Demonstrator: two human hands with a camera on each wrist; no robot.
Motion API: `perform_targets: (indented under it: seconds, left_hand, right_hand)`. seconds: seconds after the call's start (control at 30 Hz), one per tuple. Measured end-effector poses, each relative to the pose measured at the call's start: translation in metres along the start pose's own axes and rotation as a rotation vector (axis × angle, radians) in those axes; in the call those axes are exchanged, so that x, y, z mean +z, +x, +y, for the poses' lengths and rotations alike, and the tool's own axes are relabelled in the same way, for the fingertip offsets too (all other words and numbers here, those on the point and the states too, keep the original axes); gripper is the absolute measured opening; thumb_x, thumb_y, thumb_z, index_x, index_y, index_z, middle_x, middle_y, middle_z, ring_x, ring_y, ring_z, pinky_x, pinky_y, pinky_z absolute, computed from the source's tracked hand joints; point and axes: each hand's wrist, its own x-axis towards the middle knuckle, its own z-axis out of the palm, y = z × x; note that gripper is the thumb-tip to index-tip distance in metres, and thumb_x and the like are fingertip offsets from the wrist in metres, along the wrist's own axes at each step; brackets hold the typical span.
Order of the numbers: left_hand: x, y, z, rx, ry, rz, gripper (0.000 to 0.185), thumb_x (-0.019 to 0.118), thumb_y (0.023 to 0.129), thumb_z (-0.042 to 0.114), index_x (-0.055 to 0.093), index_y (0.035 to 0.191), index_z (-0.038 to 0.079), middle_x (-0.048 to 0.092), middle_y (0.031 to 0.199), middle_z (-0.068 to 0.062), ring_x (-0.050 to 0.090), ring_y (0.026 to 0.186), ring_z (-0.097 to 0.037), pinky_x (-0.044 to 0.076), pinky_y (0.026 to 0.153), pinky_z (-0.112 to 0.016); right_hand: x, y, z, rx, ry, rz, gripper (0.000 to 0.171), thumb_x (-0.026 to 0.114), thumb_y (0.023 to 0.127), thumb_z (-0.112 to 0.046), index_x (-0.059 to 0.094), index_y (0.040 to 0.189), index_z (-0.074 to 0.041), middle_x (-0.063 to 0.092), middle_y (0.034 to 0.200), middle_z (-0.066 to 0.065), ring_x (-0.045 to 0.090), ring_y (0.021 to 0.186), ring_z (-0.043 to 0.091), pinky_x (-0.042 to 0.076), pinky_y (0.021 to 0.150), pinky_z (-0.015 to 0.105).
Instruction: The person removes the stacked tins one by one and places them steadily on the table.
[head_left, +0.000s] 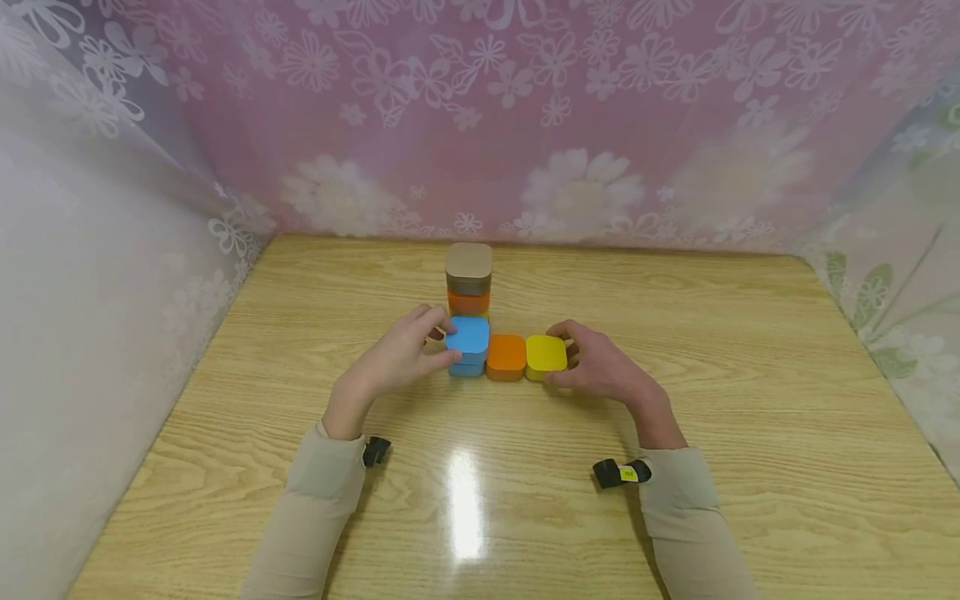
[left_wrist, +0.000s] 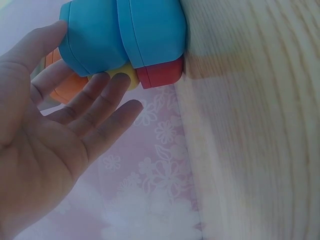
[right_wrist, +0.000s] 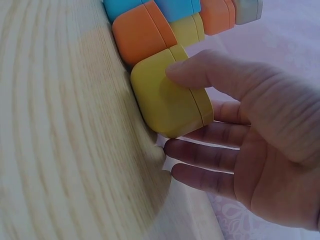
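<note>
My left hand (head_left: 401,350) pinches the upper blue box (head_left: 467,333), thumb at its near side and forefinger at its far side; the other fingers spread loosely. This rounded box sits on a lower blue box (left_wrist: 157,32). To the right, an orange box (head_left: 506,354) stands between the blue pair and a yellow box (head_left: 544,353) on the table. My right hand (head_left: 600,362) grips that yellow box from its right side, its thumb on the near face and fingers round the far side.
Behind the blue boxes rises a taller stack: a red box (left_wrist: 167,75) at the bottom, then yellow (left_wrist: 131,75), orange (head_left: 468,302) and a brown-grey box (head_left: 469,262) on top. The wooden table (head_left: 675,317) ends at a pink flowered cloth (head_left: 480,167).
</note>
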Motion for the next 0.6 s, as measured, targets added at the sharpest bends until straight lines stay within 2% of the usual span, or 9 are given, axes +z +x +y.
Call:
perform_targets:
  seconds: [0.27, 0.6]
  left_hand:
    - [-0.0011, -0.0003, 0.0026, 0.028, -0.001, -0.004, 0.027, 0.071, 0.094, 0.023, 0.054, 0.11, 0.011, 0.057, 0.118, -0.011, 0.061, 0.11, -0.034, 0.054, 0.091, -0.044]
    - [-0.0005, -0.0003, 0.0011, 0.027, -0.001, -0.001, 0.026, 0.071, 0.094, 0.022, 0.054, 0.11, 0.011, 0.057, 0.118, -0.011, 0.061, 0.11, -0.033, 0.054, 0.092, -0.044]
  right_hand:
    - [0.0003, 0.0006, 0.0017, -0.004, 0.013, -0.004, 0.066, 0.08, 0.08, -0.017, 0.048, 0.136, -0.004, 0.061, 0.121, 0.013, 0.061, 0.102, 0.029, 0.054, 0.089, 0.043]
    - [-0.0003, -0.0003, 0.0012, -0.008, 0.013, -0.025, 0.07, 0.079, 0.082, -0.017, 0.044, 0.142, -0.005, 0.059, 0.126, 0.013, 0.059, 0.106, 0.03, 0.053, 0.092, 0.045]
